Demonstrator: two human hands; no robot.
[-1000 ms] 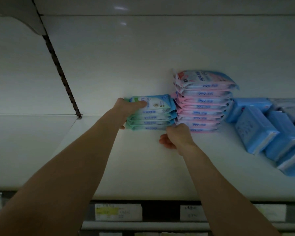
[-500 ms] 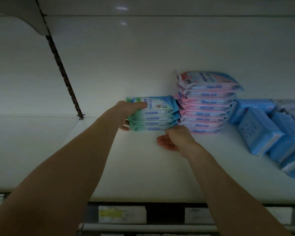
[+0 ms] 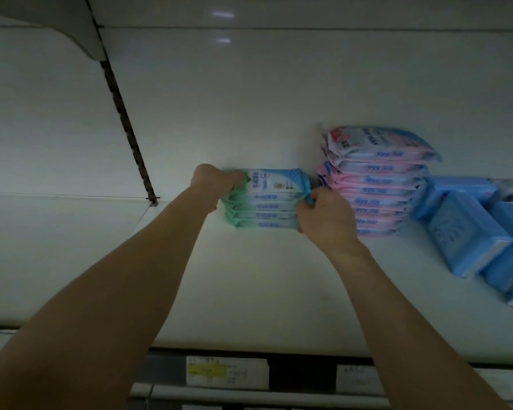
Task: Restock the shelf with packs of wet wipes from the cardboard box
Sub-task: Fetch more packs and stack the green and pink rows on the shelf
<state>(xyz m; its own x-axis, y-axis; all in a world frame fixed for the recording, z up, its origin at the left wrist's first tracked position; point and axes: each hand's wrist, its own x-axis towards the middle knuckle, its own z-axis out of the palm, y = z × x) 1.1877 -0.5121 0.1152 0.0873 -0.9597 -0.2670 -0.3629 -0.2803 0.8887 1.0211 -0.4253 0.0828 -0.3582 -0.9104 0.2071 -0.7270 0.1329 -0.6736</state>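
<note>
The left hand [image 3: 212, 182] curls closed over the left end of the green wet-wipe stack [image 3: 265, 199], while the right hand [image 3: 323, 216] pinches its right end. The stack sits on the shelf [image 3: 249, 285] between both hands, with the pink stack [image 3: 373, 184] just right of the right hand.

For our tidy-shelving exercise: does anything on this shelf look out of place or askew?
Yes. The blue packs at the right lean tilted against each other, not stacked flat like the pink stack and the green stack between both hands.
</note>
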